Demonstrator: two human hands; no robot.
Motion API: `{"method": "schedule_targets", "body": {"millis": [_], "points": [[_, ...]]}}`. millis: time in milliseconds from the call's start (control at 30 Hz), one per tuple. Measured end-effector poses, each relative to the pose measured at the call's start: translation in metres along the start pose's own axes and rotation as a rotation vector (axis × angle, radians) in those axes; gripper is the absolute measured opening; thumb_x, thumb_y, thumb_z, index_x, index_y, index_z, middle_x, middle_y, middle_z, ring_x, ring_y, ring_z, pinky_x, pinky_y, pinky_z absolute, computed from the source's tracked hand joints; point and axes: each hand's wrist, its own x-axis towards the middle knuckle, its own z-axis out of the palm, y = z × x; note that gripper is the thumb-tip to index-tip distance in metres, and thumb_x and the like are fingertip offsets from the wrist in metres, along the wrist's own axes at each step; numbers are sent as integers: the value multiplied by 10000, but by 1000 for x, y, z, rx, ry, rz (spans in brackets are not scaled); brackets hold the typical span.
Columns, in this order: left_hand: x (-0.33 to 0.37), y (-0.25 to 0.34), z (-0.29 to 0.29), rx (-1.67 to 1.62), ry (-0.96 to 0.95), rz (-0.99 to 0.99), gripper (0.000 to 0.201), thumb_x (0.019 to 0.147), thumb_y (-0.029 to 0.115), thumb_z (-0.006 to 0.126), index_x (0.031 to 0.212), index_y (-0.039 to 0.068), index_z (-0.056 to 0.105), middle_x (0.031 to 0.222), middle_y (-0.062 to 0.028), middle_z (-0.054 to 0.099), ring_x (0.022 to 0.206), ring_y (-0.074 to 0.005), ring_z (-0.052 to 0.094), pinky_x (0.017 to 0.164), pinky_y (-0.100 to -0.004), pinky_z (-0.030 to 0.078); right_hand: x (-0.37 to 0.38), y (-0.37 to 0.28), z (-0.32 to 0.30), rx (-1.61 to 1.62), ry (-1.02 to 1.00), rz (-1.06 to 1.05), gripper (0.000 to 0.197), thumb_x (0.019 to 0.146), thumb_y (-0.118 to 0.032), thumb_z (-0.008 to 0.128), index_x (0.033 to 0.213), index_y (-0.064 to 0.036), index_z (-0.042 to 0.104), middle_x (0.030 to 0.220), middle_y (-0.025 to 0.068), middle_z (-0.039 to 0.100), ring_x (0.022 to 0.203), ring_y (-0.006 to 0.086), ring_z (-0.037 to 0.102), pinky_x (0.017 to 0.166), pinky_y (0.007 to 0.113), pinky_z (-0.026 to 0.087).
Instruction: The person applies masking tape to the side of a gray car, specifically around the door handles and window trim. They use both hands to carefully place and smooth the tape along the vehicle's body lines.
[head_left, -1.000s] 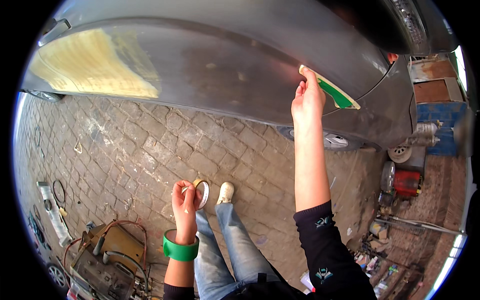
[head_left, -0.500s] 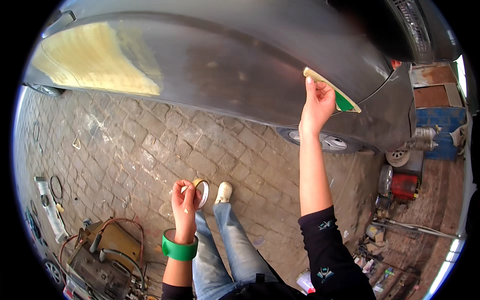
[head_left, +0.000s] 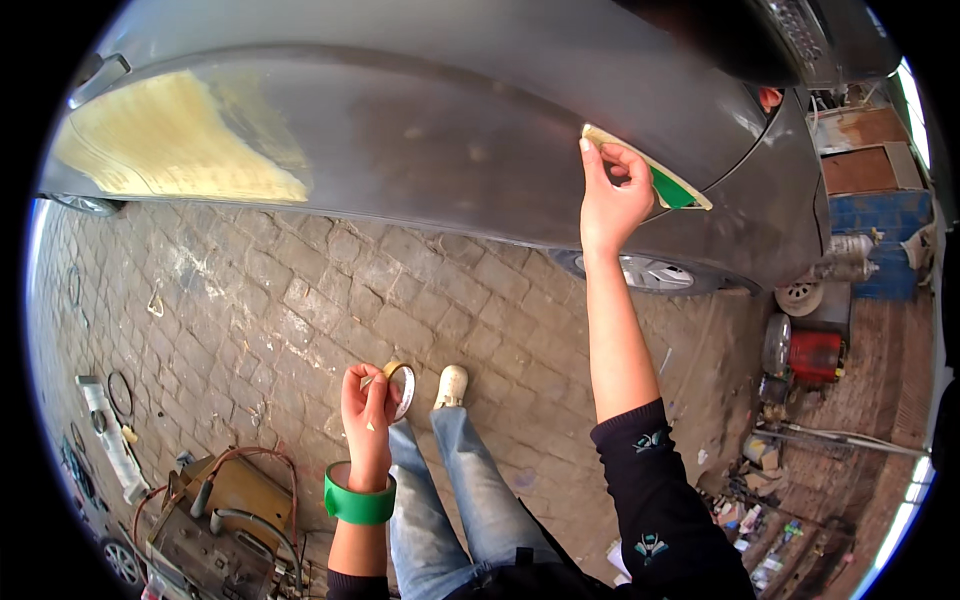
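Observation:
My right hand is raised to the dark grey car's side panel. Its thumb and curled fingertips are at the upper left end of a strip of beige masking tape, which slants above the wheel. Below that strip shows a triangle of green tape. Lower down, my left hand pinches a roll of masking tape hanging beside the fingers. A wide green tape roll circles my left wrist like a bracelet.
Yellowish filler covers part of the car's side at left. A welder-like machine with cables stands on the stone paving at lower left. At right are a red container, a blue box and loose clutter on brown boards.
My view has shifted slightly, so the car sits further left. My right thumb has moved nearer the upper left end of the masking tape strip. The left hand keeps its roll almost still.

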Motion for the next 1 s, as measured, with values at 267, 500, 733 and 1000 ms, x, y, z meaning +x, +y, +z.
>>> {"method": "schedule_targets", "body": {"millis": [267, 500, 733, 1000], "points": [[-6, -4, -1, 32, -22, -31, 58, 1027, 169, 534, 1045, 118, 513, 708, 29, 550, 533, -8, 339, 478, -190, 223, 11, -4, 0, -97, -26, 62, 295, 726, -343, 876, 705, -130, 673, 712, -56, 678, 803, 169, 577, 850, 376, 378], [-12, 1, -4, 47, -24, -4, 54, 1027, 159, 525, 993, 122, 504, 708, 41, 532, 538, -4, 338, 477, -184, 226, 15, 30, -26, -92, -3, 63, 308, 754, -308, 860, 683, -107, 638, 704, -50, 640, 742, 173, 544, 819, 355, 374], [-19, -8, -11, 34, 12, -17, 37, 1031, 156, 523, 1034, 123, 508, 709, 25, 548, 529, -12, 349, 474, -188, 235, -13, 98, -77, 78, 26, 307, 312, 894, -309, 766, 758, -53, 651, 697, -27, 594, 641, 83, 466, 650, 270, 414], [-22, -18, -6, 28, 3, -57, 62, 1023, 147, 536, 1074, 124, 511, 729, 2, 575, 546, -23, 376, 492, -195, 265, 42, 126, -98, 344, 38, 700, 331, 910, -376, 753, 779, -79, 692, 782, 3, 682, 771, 59, 586, 801, 255, 436]]}}
